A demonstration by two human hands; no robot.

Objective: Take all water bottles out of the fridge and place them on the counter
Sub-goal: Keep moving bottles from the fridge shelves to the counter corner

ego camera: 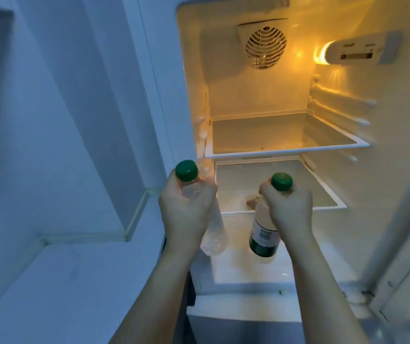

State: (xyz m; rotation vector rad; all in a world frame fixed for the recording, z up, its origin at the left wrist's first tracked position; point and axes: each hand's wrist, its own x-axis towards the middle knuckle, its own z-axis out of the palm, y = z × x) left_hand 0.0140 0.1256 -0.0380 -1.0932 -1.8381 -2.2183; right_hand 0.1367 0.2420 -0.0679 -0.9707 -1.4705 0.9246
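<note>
Two clear water bottles with green caps hang by their necks in front of the open fridge point(285, 150). My left hand point(186, 207) grips the unlabelled bottle point(215, 234) at the fridge's left edge. My right hand point(289, 209) grips the second bottle point(264, 238), which carries a white and green label, in front of the lower glass shelf point(328, 194). Both bottles point downward and tilt slightly. The upper glass shelf point(285, 135) holds nothing that I can see.
A white counter point(74, 281) lies at lower left beside the fridge, backed by a white wall with a raised ledge point(134, 219). A fan grille point(265, 47) and a lit control box point(358, 52) are at the fridge's top. The fridge door edge point(407, 269) is at right.
</note>
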